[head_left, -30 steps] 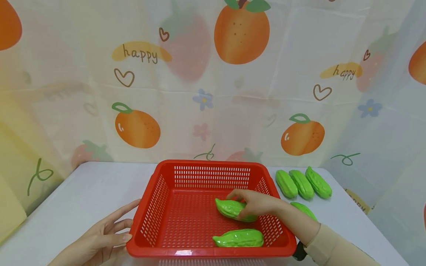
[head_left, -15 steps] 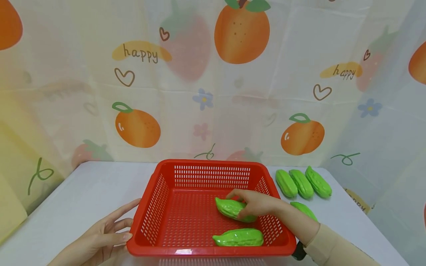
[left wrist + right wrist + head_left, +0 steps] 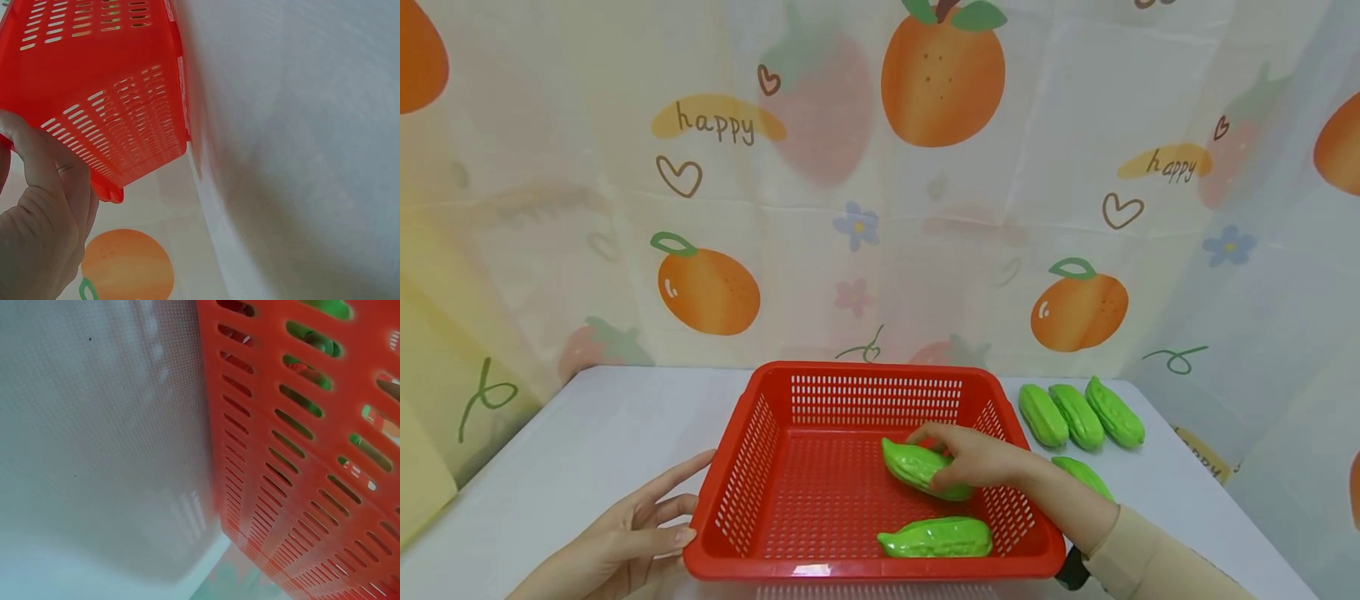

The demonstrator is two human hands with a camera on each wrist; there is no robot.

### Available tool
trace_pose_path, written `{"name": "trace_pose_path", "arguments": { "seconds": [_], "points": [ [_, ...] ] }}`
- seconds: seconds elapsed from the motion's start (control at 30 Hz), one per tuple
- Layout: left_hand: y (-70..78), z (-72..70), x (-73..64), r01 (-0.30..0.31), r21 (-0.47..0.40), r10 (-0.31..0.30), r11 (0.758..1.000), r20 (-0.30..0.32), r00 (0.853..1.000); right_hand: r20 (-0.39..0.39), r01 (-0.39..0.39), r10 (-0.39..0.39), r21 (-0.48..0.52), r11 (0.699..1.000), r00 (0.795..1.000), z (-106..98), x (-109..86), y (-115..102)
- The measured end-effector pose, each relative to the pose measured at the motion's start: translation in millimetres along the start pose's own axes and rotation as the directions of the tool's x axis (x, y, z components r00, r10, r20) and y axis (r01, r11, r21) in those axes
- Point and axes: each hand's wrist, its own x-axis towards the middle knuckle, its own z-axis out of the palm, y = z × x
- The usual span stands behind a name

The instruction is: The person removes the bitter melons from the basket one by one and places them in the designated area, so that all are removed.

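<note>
Inside the red perforated basket [image 3: 820, 569], my right hand [image 3: 973, 457] holds a glossy green bitter melon [image 3: 917, 465] near the right wall. Thumb and fingers span its thicker end, and its pointed tip faces left. A second bitter melon [image 3: 936, 537] lies along the near wall. My left hand [image 3: 632, 533] touches the basket's left rim with thumb and fingertips, the fingers fairly straight. In the left wrist view, the left hand [image 3: 47, 212] meets the rim from outside. The right wrist view shows the slotted basket wall [image 3: 275, 437]; the right hand is hidden there.
To the right of the basket, three bitter melons [image 3: 1077, 417] lie side by side on the white table [image 3: 1195, 517]. Another bitter melon [image 3: 1084, 477] is partly hidden behind my right forearm. A fruit-print curtain [image 3: 865, 275] hangs behind the table.
The held bitter melon's pointed tip has tilted up slightly, with the right hand still around it. My left hand stays at the rim. The head view has shifted very slightly.
</note>
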Motion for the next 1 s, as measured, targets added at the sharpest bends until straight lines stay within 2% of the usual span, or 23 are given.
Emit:
{"name": "trace_pose_path", "arguments": {
  "seconds": [0.2,0.5,0.77,1.0],
  "points": [
    [-0.2,-0.8,-1.0,-0.002,-0.008,0.003,1.000,0.021,1.000,-0.047,0.028,-0.026,0.022,0.999,0.999,0.4,0.4,0.6],
    [-1.5,-3.2,-2.4,0.002,0.005,-0.002,1.000,0.031,1.000,-0.076,0.046,-0.037,0.125,0.991,0.996,0.4,2.1,0.0],
    [-2.0,-3.2,-2.9,-0.007,0.008,0.006,1.000,0.042,0.999,-0.142,0.078,-0.061,0.121,0.990,0.988,-0.4,3.2,0.9],
    [-1.5,-2.6,-1.7,0.006,0.019,-0.006,1.000,0.014,1.000,-0.184,0.083,-0.059,0.126,0.989,0.981,-2.6,2.3,0.0]
  ]
}}
